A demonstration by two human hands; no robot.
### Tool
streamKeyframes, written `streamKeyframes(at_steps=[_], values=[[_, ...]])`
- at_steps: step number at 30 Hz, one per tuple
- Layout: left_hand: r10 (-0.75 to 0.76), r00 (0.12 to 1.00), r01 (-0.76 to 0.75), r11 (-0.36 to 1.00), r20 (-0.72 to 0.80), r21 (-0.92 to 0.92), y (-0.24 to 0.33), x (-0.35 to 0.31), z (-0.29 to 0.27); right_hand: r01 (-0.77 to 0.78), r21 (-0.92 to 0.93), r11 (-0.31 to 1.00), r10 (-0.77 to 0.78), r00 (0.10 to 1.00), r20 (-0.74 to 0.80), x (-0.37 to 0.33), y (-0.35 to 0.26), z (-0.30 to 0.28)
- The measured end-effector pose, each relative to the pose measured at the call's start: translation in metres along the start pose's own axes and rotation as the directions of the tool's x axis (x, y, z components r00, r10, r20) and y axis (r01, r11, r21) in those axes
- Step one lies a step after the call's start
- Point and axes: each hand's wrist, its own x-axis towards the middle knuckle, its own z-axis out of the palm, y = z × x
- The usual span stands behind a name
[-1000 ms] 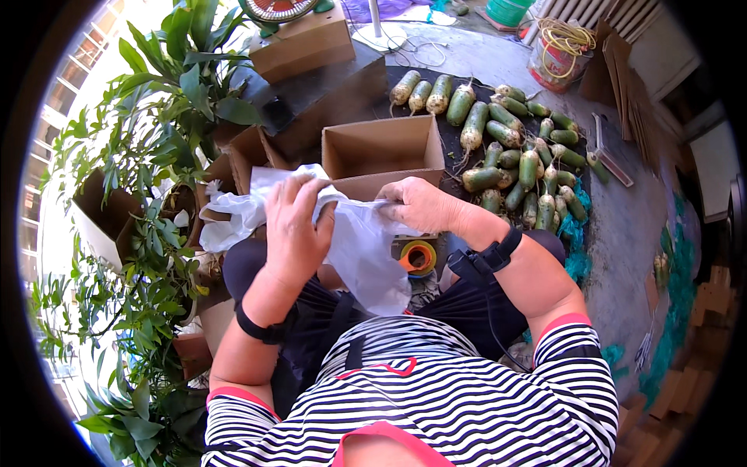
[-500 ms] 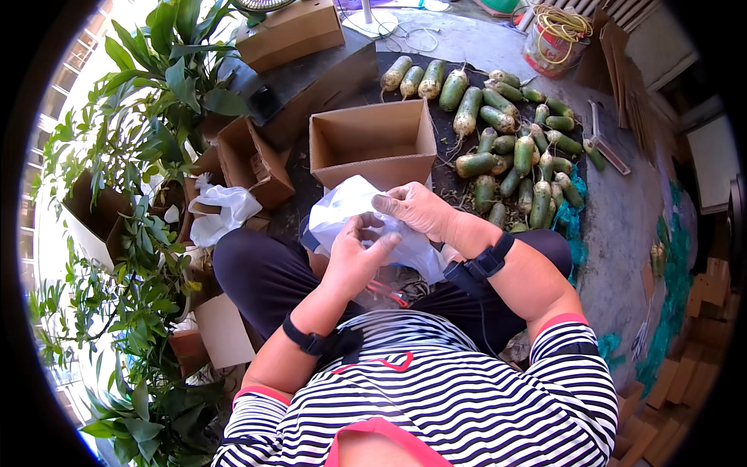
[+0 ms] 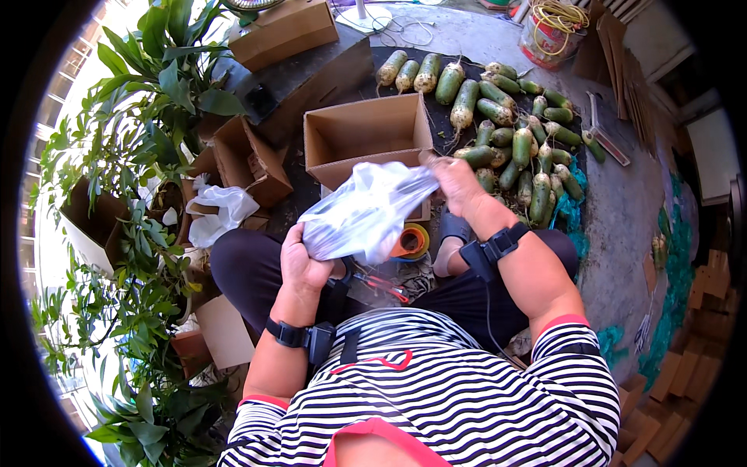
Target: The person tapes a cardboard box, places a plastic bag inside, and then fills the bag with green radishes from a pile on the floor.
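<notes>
Stretched between my two hands is a white plastic bag point(image 3: 366, 210), held above my lap. My left hand point(image 3: 305, 261) closes on its lower left end. At the upper right end, my right hand point(image 3: 455, 180) grips the gathered plastic. Just beyond the bag stands an open cardboard box point(image 3: 368, 140), which looks bare inside. Between my knees lie red-handled scissors point(image 3: 383, 286) and a roll of tape point(image 3: 411, 241), partly covered by the bag.
Many green radishes point(image 3: 520, 148) are heaped at the far right. More cardboard boxes point(image 3: 250, 163) and another white plastic bag point(image 3: 224, 212) sit to the left beside leafy plants point(image 3: 148, 163). A bucket with yellow cord point(image 3: 551, 37) stands at the back right.
My hands have moved apart, the left down and left, the right up and right. The bunched bag is now pulled out long between them, and the tape roll shows beneath.
</notes>
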Motion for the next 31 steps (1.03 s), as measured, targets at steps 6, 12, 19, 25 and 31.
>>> streamKeyframes(at_steps=[6, 12, 19, 25, 31], values=[[0.415, 0.871, -0.283, 0.861, -0.263, 0.422, -0.003, -0.002, -0.028, 0.168, 0.591, 0.789, -0.166, 0.984, -0.059, 0.012, -0.062, -0.062], [0.588, 0.782, -0.442, 0.289, 0.207, 0.849, -0.014, -0.003, -0.002, 0.188, 0.445, 0.875, -0.317, 0.919, 0.235, -0.024, -0.064, -0.034], [-0.078, 0.588, -0.760, -0.393, 0.805, 0.517, -0.023, -0.009, 0.105, 0.113, -0.189, 0.976, 0.067, 0.665, 0.744, -0.073, -0.076, 0.021], [0.125, 0.957, -0.286, 0.545, 0.261, 0.788, -0.006, 0.036, 0.062, 0.357, -0.549, 0.756, -0.189, 0.922, 0.339, -0.045, -0.067, -0.034], [0.333, 0.797, -0.430, -0.271, 0.503, 0.861, -0.010, 0.008, 0.064, 0.014, -0.985, 0.171, -0.516, 0.853, -0.077, -0.041, -0.050, -0.065]])
